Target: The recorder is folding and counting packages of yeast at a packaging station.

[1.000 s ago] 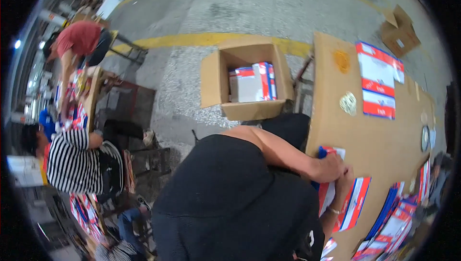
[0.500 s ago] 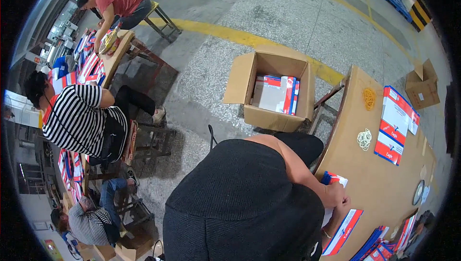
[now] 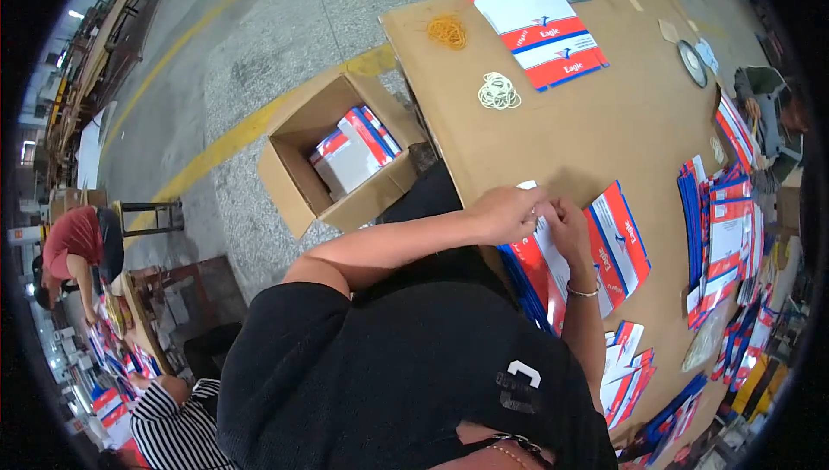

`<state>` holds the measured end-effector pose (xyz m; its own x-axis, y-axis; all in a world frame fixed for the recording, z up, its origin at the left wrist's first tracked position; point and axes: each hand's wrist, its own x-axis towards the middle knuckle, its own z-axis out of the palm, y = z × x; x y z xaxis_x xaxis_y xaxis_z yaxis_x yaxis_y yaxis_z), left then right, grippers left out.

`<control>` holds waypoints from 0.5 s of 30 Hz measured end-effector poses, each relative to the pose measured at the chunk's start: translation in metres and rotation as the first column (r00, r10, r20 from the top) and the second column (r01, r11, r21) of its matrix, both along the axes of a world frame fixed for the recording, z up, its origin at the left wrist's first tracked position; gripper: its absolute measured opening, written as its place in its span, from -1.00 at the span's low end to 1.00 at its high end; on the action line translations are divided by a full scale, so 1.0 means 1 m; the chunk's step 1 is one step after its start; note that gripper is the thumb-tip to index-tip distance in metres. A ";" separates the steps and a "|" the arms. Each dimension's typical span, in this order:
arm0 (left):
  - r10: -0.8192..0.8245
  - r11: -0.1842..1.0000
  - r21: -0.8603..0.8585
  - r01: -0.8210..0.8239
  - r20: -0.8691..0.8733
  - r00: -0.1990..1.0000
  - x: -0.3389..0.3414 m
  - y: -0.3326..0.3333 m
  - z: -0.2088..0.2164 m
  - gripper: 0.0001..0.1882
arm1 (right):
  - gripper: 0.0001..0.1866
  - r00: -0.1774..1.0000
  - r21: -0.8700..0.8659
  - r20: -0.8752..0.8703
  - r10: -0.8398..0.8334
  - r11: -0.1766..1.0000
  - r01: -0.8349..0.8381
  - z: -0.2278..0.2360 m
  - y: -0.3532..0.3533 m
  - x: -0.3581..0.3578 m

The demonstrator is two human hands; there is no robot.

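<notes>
My left hand [image 3: 508, 216] and my right hand [image 3: 567, 230] meet over the top end of a stack of flat printed cartons [image 3: 546, 264], red, white and blue, near the table's edge. Both sets of fingers are closed in a pinch, close together. Whatever sits between the fingertips is too small to make out. My right forearm, with a bracelet [image 3: 584, 293] at the wrist, crosses the stack and hides part of it. Just right of that hand another flat carton [image 3: 623, 244] lies face up on the brown table [image 3: 596, 150].
A cardboard box [image 3: 298, 178] holding folded cartons stands open on the floor left of the table. Orange rubber bands [image 3: 446, 32], pale rubber bands [image 3: 499, 91] and printed cartons [image 3: 540, 25] lie farther up. More carton stacks [image 3: 725, 232] fill the right side. Other people sit at both sides.
The view has swung toward the table, so the box and table appear farther left. My hands stay together at the stack's top end, and more of both now shows.
</notes>
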<state>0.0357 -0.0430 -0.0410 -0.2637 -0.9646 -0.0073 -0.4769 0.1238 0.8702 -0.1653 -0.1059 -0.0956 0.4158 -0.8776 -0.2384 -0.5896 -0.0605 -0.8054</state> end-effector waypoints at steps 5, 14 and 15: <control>0.095 0.976 -0.216 -0.033 0.281 0.955 0.006 -0.005 -0.010 -0.82 | -0.72 0.998 -0.071 0.030 -0.052 0.996 0.054 0.020 0.010 0.011; 0.245 0.961 -0.114 -0.254 -0.085 0.966 0.033 -0.026 -0.020 -0.85 | -0.78 0.991 -0.177 0.119 -0.054 0.981 0.075 -0.011 0.004 -0.003; 0.221 0.973 -0.051 -0.227 -0.098 0.970 0.035 -0.029 -0.028 -0.84 | -0.80 0.994 -0.171 0.100 -0.042 0.983 0.059 -0.009 0.005 -0.005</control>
<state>0.0702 -0.0720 -0.0695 -0.0376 -0.9970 0.0681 -0.4176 0.0776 0.9053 -0.1699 -0.1012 -0.1051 0.3836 -0.9225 -0.0419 -0.5163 -0.1766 -0.8380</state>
